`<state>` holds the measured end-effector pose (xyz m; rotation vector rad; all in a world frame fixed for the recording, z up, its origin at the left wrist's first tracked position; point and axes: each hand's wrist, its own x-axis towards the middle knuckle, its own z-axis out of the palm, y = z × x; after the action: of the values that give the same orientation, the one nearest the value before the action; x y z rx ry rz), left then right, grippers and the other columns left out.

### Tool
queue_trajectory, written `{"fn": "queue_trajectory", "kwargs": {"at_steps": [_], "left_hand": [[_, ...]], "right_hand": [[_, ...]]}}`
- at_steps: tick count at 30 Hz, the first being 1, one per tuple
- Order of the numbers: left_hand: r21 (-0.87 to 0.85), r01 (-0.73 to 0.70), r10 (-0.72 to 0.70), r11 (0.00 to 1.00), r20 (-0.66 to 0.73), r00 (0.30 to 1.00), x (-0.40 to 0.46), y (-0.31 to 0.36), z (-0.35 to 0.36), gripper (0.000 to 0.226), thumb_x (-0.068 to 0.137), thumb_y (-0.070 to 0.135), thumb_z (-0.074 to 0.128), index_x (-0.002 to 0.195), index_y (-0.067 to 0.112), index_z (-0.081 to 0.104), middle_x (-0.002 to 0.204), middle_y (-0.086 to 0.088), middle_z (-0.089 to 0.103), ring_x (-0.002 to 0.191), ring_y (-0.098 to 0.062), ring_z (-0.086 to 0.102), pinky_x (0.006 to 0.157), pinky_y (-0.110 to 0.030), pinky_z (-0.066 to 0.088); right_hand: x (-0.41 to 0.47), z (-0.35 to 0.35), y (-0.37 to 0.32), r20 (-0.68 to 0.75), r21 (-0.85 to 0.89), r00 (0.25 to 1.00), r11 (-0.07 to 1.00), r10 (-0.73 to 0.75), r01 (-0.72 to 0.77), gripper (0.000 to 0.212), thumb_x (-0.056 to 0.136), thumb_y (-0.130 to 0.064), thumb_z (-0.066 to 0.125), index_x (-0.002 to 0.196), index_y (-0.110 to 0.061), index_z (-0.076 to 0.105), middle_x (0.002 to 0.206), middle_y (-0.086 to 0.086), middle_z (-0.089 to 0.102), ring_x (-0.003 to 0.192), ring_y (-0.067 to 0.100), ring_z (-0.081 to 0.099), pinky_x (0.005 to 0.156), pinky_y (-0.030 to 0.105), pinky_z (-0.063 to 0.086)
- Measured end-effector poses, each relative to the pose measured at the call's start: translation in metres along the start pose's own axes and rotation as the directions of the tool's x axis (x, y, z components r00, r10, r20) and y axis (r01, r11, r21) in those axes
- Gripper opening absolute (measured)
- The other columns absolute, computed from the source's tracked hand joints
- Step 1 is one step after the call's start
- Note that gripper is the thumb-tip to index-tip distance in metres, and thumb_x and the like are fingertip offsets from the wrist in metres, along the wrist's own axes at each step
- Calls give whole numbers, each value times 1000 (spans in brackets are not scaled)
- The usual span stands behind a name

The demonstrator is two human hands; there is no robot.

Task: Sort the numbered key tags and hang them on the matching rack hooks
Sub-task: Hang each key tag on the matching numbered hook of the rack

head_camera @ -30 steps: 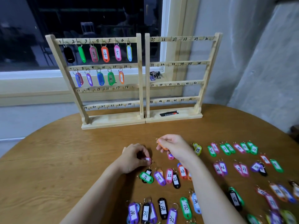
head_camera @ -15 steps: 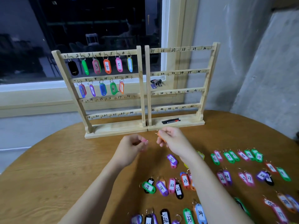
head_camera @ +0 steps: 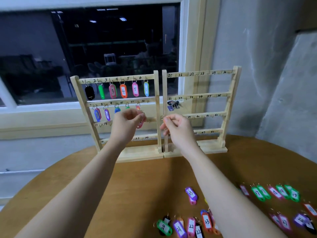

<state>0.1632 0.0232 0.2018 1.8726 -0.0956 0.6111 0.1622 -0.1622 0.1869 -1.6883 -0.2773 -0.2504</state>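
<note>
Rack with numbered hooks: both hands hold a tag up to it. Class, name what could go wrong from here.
1. The left hand holds a pink tag near hook 12; its number is hidden, so it may be hung wrongly.
2. The right hand works against the rack centre posts; a push might shift the freestanding frames.
3. Either forearm could sweep the sorted tags on the table.

wooden numbered hook racks (head_camera: pixel 159 107): 2 | coloured plastic key tags hung on top rail (head_camera: pixel 123 91): 6 | hands (head_camera: pixel 127 122): 2
</note>
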Motion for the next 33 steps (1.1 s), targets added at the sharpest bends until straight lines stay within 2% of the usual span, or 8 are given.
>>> {"fn": "queue_trajectory", "kwargs": {"at_steps": [6,10,14,18,22,27,31,33], "left_hand": [[159,-99,99,982,8,995,19,7,-5,9,92,4,67,83,3,70,68,-14,69,57,-16,57,58,-33,50],[206,-134,145,969,-41,989,29,13,-7,11,93,8,69,102,9,62,77,-1,73,65,-13,65,57,-19,52],[294,-158,185,943,-67,980,44,11,-10,12,92,13,73,103,14,68,81,8,72,70,-5,67,62,-19,53],[381,-167,195,910,-36,980,54,6,-8,15,91,15,73,106,12,73,87,6,73,79,-6,69,74,-24,58],[428,-149,179,891,-31,983,59,3,0,13,90,14,72,103,12,74,77,6,72,67,-7,66,70,-31,60],[407,-107,136,907,-44,990,61,2,14,10,94,12,69,103,12,73,74,4,72,64,-8,68,66,-27,59],[389,-86,123,917,-70,990,64,0,24,12,95,13,67,104,12,74,75,7,71,59,-2,66,59,-17,54],[383,-82,120,920,-76,990,65,0,28,11,95,14,66,102,13,75,76,7,72,58,-3,66,60,-22,56]], "right_hand": [[35,26,-8,-14,28,1000,1000,-3,3,16,104,-18,54,95,-13,67,78,1,73,61,14,63,69,34,58],[56,42,-12,-26,54,1000,998,-9,10,17,105,-20,54,97,-12,67,81,2,73,59,14,63,68,37,59],[75,54,-9,-18,107,999,993,50,-48,16,105,-18,55,103,-8,67,84,3,74,62,17,64,70,41,60],[90,66,1,-41,59,995,994,94,-92,14,103,-27,59,96,-20,69,89,-1,75,76,25,74,77,53,62],[94,68,6,-69,16,994,996,87,-86,18,103,-25,58,89,-18,67,80,0,76,78,29,73,76,48,61],[94,68,18,-33,-16,996,997,77,-78,18,104,-23,56,96,-17,71,84,2,75,59,14,67,66,38,61],[95,66,20,-23,1,997,997,76,-76,19,104,-22,55,96,-17,72,79,4,75,57,18,68,62,40,62],[95,64,22,-12,18,997,997,76,-76,21,104,-22,56,92,-17,72,76,4,74,56,19,67,56,38,61]]}}
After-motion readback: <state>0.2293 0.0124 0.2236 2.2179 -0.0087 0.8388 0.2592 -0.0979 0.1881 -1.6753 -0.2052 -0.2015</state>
